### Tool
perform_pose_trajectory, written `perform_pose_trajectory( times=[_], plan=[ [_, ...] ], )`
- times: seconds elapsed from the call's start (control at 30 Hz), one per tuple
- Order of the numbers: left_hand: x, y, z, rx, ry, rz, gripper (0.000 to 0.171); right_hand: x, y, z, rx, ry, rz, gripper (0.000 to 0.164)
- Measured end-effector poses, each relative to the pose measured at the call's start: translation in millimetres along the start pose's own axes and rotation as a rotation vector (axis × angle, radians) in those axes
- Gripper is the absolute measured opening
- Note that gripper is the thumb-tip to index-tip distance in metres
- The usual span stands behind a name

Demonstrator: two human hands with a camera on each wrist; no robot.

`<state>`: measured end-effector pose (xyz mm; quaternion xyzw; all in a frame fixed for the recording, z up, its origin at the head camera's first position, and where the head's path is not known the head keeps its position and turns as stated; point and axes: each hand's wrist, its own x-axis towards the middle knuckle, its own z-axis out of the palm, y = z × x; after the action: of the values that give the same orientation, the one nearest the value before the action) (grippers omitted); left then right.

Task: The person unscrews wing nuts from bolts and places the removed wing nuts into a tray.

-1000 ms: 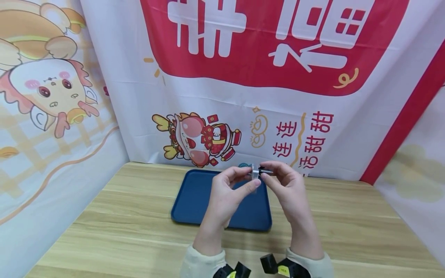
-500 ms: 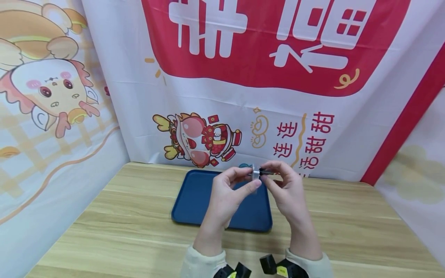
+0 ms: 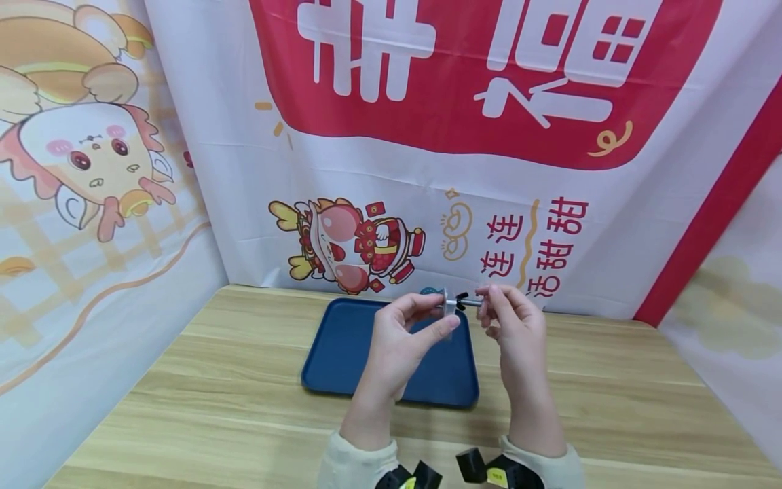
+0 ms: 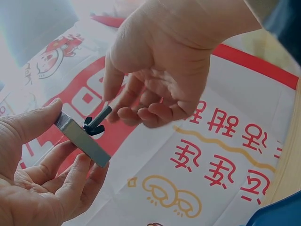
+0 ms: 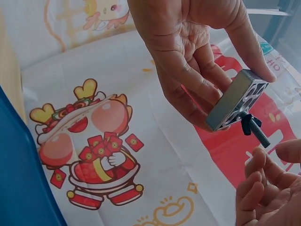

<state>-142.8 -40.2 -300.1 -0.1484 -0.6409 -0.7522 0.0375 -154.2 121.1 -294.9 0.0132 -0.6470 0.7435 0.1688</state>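
Note:
Between the thumb and fingers of my left hand (image 3: 394,343) is a small square metal block (image 4: 84,141), held up above the tray. A threaded bolt (image 5: 258,131) sticks out of its hollow face. On the bolt, close to the block, sits a black wing nut (image 4: 97,130). My right hand (image 3: 522,336) is just beyond the bolt's free end, its fingers loosely bent. Both wrist views show the thumb and fingertips (image 5: 257,157) next to the bolt tip, with nothing gripped between them. The left fingers partly hide the block's back side.
A blue tray (image 3: 336,356) lies on the wooden table (image 3: 214,394) beneath the hands. Behind the table hangs a printed white and red cloth (image 3: 379,163), and another printed cloth (image 3: 91,272) covers the left side.
My right hand's fingers have left the wing nut and moved right toward the bolt's tip, exposing the nut and shaft. The left hand keeps its hold on the block.

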Motion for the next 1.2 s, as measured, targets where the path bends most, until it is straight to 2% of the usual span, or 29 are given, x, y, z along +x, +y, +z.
perform_pose_trajectory(
  times=[0.1, 0.23, 0.8, 1.0, 1.2],
  plan=[
    [-0.1, 0.0, 0.7, -0.007, -0.004, -0.002, 0.034, 0.4, -0.4, 0.7, 0.063, -0.043, 0.082, 0.027],
    [-0.1, 0.3, 1.2, -0.004, -0.009, 0.0, 0.035, -1.3, -1.5, 3.5, 0.084, -0.074, 0.111, 0.024],
    [0.0, -0.4, 2.4, -0.007, -0.024, 0.002, 0.034, -3.6, -2.7, 5.2, 0.053, -0.099, 0.124, 0.026],
    [0.1, -0.7, 3.3, 0.005, -0.026, 0.008, 0.034, -4.3, -3.6, 4.4, 0.081, -0.111, 0.105, 0.026],
    [0.7, -0.4, 2.6, 0.01, -0.014, 0.023, 0.034, -5.2, -4.1, 1.7, 0.099, -0.161, 0.073, 0.024]
  ],
)
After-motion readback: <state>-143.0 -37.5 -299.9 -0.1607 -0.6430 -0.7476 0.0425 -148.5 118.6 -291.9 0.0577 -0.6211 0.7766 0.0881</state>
